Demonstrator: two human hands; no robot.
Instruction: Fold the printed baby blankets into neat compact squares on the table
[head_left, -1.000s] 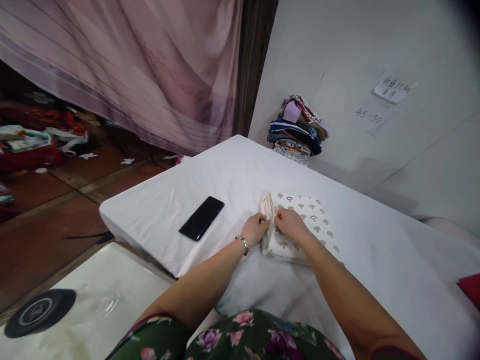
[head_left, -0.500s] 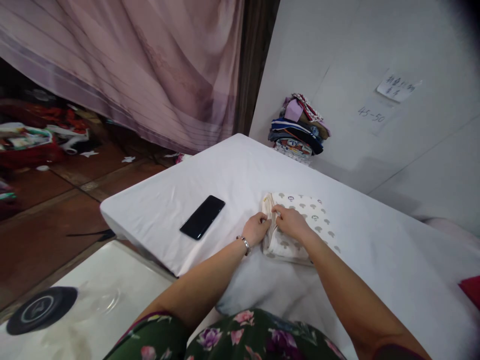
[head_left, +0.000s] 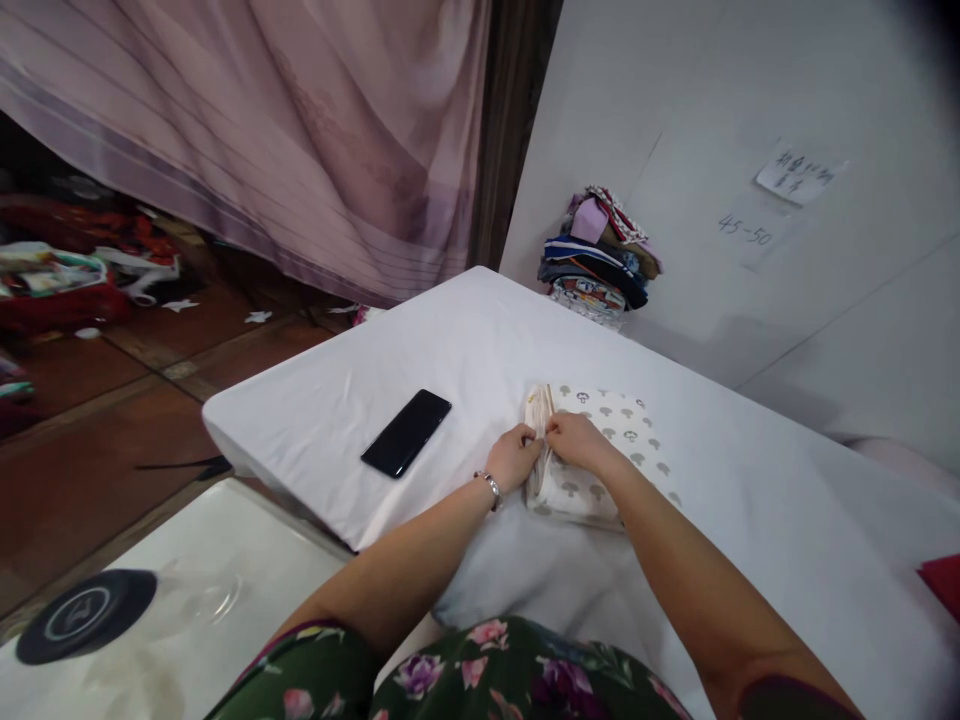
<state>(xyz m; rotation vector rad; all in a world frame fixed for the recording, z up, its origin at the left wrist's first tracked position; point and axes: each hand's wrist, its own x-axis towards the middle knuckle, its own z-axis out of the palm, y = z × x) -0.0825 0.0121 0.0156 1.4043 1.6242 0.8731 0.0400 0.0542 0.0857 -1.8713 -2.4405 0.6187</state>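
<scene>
A folded white cloth [head_left: 600, 425] with a grey mushroom print lies on the white-covered table [head_left: 465, 330]. My left hand [head_left: 514, 455], with a metal bracelet at the wrist, is closed on the layered left edge of this cloth. Close beside it, my right hand [head_left: 576, 440] pinches the top layer near the same edge, its forearm crossing the cloth's lower right part. The fingertips of both hands are partly hidden. To the left of the hands rests a black smartphone [head_left: 406, 433], which neither hand touches.
A pile of folded clothes [head_left: 596, 255] stands beyond the far table edge, against the wall. At lower left is a pale stand [head_left: 225, 560] with a dark round lid [head_left: 86, 615]. A pink curtain [head_left: 300, 130] hangs behind; red fabric [head_left: 941, 585] shows at far right.
My right fingers have shifted slightly and curled tighter at the cloth's edge. My left hand has stayed in place, and the cloth lies where it was.
</scene>
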